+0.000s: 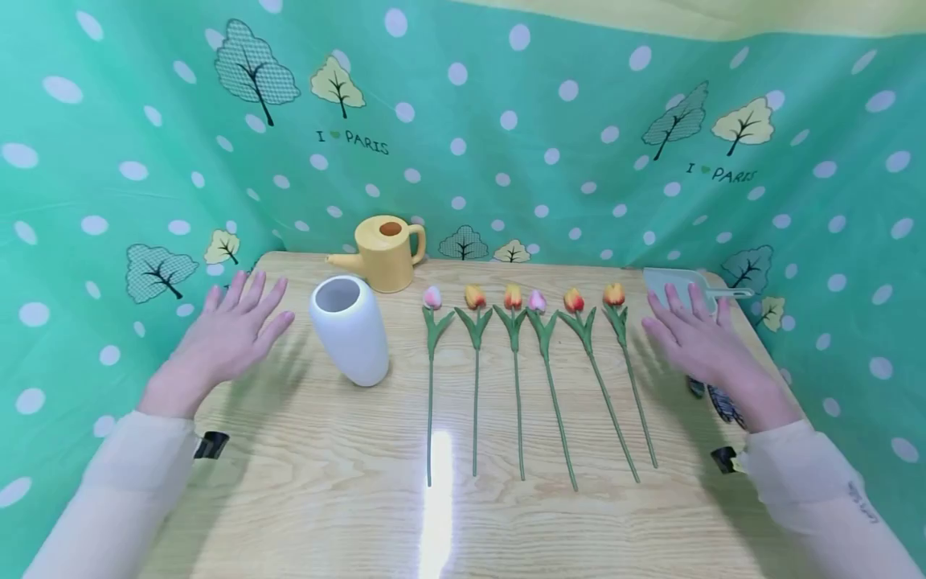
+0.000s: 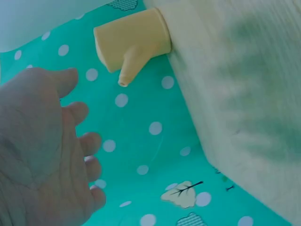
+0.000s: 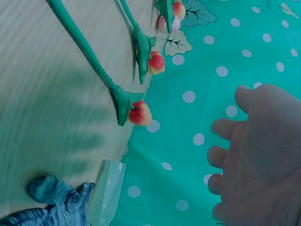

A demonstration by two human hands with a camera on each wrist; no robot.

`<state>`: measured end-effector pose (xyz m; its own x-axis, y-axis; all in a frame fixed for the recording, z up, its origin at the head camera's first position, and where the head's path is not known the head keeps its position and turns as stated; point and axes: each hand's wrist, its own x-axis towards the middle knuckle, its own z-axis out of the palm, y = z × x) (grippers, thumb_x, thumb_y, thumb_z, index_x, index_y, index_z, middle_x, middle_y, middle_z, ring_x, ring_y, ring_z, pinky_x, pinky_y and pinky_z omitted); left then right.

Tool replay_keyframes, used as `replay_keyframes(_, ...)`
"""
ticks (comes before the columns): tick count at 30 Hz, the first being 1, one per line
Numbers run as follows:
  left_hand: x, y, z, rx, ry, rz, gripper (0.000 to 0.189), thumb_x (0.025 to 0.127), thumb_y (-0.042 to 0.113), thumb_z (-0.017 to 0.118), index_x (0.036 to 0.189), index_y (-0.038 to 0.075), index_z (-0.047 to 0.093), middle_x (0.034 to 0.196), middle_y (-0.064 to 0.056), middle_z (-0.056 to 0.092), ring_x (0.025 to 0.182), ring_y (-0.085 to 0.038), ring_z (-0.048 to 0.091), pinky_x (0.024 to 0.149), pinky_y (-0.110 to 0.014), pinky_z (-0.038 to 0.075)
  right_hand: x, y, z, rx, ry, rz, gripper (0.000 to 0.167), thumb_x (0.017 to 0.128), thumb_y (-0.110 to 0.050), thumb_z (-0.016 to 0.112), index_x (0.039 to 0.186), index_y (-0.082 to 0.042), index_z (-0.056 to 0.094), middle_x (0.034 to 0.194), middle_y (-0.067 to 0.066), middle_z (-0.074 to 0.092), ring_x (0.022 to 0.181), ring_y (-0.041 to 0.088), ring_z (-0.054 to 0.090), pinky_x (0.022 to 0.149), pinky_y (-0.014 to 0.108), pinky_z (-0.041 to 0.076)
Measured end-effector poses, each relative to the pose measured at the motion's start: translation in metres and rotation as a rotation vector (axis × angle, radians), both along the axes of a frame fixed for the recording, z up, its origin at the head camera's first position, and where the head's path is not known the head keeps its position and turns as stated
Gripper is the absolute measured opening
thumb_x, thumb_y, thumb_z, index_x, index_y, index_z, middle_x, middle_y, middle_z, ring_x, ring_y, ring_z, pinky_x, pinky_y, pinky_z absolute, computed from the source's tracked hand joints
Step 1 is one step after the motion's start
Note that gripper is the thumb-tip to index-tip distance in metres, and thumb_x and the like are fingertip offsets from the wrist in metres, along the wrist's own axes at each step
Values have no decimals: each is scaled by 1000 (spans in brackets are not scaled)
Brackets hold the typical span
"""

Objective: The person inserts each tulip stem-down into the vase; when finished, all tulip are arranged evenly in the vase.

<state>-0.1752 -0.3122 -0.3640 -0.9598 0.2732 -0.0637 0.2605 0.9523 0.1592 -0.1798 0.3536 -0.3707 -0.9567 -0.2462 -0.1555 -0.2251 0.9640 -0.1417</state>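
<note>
My left hand (image 1: 235,330) hovers over the table's left side with fingers spread, holding nothing. Nearest to it stands a white vase (image 1: 353,334), upright, its mouth facing up. Behind the vase is a yellow watering can (image 1: 387,253), also visible in the left wrist view (image 2: 134,40). Several artificial tulips, among them a pink tulip (image 1: 432,299) and an orange-red tulip (image 1: 614,295), lie in a row with blooms toward the back. Over the right side my right hand (image 1: 698,334) is raised, fingers spread, touching nothing, beside the rightmost tulip's bloom (image 3: 140,113).
A pale dustpan-like scoop (image 1: 676,280) lies at the back right corner, partly behind the right hand. Dark patterned gloves (image 3: 61,200) lie near it, partly hidden in the head view. A green dotted curtain (image 1: 506,161) surrounds the wooden table (image 1: 325,482).
</note>
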Motion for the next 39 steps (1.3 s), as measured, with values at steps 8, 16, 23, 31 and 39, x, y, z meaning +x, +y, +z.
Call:
replay_keyframes(8, 0, -4, 22, 422, -64, -65, 74, 108, 41, 46, 163, 26, 0, 169, -3, -6, 152, -26, -16, 118, -61, -15, -1, 0, 15, -186, -35, -3, 73, 108, -55, 33, 163, -19, 1, 166, 13, -15, 147, 39, -26, 110, 72, -18)
replay_keyframes(16, 3, 7, 12, 930, -120, -143, 96, 97, 2, 66, 163, 30, 3, 169, -9, 9, 153, -36, 14, 112, -14, 32, 0, -1, 17, -489, -29, -45, 91, 102, -41, 61, 163, -19, -2, 168, 19, 0, 146, 55, 14, 109, 74, 26)
replay_keyframes(23, 2, 31, -24, 1027, -78, -216, 109, 78, -11, 82, 162, 18, 19, 163, -12, 27, 143, -21, 36, 109, -20, 41, -4, 8, -5, -651, -115, -133, 96, 100, -39, 66, 163, -13, -2, 160, 31, 23, 139, 55, 34, 106, 68, 38)
replay_keyframes(31, -3, 49, -47, 1113, -18, -240, 99, 71, -14, 85, 154, 11, 36, 143, -11, 48, 126, -24, 47, 98, -26, 51, -7, 23, -42, -784, -249, -213, 92, 101, -31, 66, 162, -4, 3, 152, 35, 32, 116, 45, 61, 86, 44, 60)
replay_keyframes(39, 5, 46, -54, 1105, -20, -163, 93, 72, -9, 86, 150, 12, 40, 139, -8, 50, 124, -22, 49, 92, -24, 54, -19, 11, -77, -823, -353, -309, 83, 98, -26, 70, 154, 11, 21, 130, 28, 50, 89, 21, 70, 75, 38, 63)
